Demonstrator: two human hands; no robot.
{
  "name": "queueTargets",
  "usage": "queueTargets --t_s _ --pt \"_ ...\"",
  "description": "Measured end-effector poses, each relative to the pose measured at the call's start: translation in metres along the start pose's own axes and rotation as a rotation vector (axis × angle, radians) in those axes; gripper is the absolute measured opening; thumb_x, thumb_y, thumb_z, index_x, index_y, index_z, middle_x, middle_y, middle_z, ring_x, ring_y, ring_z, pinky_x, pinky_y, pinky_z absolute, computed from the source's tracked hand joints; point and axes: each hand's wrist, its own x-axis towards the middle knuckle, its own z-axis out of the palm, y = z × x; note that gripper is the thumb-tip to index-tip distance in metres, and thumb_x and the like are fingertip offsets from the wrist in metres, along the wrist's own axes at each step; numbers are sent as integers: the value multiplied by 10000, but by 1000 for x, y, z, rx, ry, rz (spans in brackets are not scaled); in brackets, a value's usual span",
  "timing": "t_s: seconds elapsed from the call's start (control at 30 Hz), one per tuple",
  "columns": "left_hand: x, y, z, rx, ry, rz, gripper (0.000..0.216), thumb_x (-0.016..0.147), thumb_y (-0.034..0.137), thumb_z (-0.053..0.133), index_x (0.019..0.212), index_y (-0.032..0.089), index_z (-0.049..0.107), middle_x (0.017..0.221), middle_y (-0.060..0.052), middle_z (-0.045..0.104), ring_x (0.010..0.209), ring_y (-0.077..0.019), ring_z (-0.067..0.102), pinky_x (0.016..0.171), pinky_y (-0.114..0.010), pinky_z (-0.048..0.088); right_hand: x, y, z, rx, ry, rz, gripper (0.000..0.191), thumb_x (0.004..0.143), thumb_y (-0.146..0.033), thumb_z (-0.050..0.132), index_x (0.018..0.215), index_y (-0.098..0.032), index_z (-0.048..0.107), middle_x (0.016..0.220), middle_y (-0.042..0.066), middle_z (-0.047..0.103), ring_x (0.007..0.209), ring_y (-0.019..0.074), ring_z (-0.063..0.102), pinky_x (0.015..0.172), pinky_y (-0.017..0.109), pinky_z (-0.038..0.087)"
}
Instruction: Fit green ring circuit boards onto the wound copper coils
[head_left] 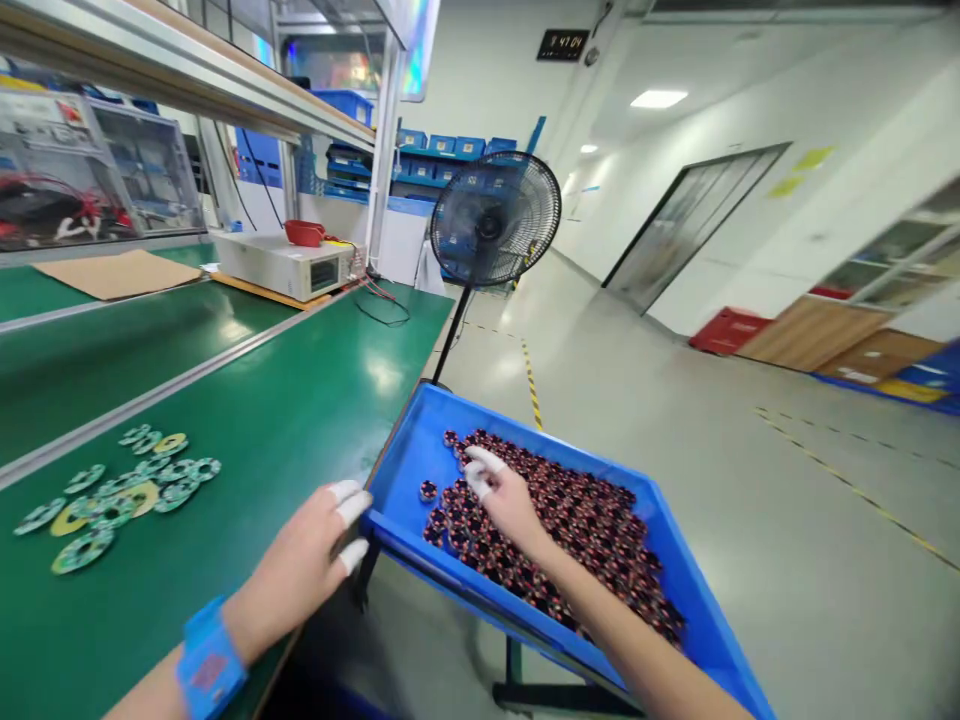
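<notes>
My left hand (304,550), with white finger cots and a blue wrist strap (210,660), is by the near left corner of a blue bin (409,440). Its thumb and fingers are apart with nothing visible between them; I cannot tell whether the fingertips touch the rim. Over the bin, my right hand (514,505) reaches in from the right, white cots on its fingertips. Its fingers are slightly spread just above many small round dark parts with reddish copper spots (577,520). No part shows in its fingers. One part (428,490) lies apart on the bin floor.
Green and yellow ring-shaped pieces (124,490) lie on the green workbench (300,400) at left. A boxy instrument (285,262) with leads stands farther back. A black standing fan (495,220) is beyond the bin, and a metal-edged shelf (225,85) overhangs the bench.
</notes>
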Motion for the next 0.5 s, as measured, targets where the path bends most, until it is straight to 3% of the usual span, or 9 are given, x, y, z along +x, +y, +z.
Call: queueTargets --t_s 0.1,0.23,0.33,0.4,0.5 --pt "45 29 44 -76 -207 -33 352 829 220 501 1179 201 536 1226 -82 528 1130 -201 497 1002 -320 390 39 81 -21 -147 35 195 249 890 -172 454 1093 -121 588 962 74 668 867 176 625 802 308 504" --pt "75 36 82 -49 -439 -169 255 821 265 519 1036 178 625 1056 -92 622 999 -237 578 881 -334 448 71 159 -29 -344 6 376 214 913 -289 523 1071 -154 576 1096 74 590 956 198 582 843 409 485" --pt "77 38 102 -37 -544 -144 320 726 470 631 890 197 663 893 -73 661 865 -277 609 768 -363 465 73 196 -29 -462 -52 448 235 915 -304 519 1096 -160 561 1112 77 571 954 200 574 834 409 488" --pt "74 43 118 -2 -575 -84 467 615 555 704 922 206 649 888 -70 654 864 -287 592 801 -392 434 68 214 -28 -518 -99 465 248 913 -302 523 1114 -159 551 1124 79 563 965 206 569 836 415 486" --pt "66 52 141 59 -510 -43 443 691 578 638 933 207 625 916 -71 624 914 -263 549 894 -423 353 62 232 -29 -567 -178 468 271 912 -301 525 1142 -158 534 1140 83 554 978 213 565 837 421 486"
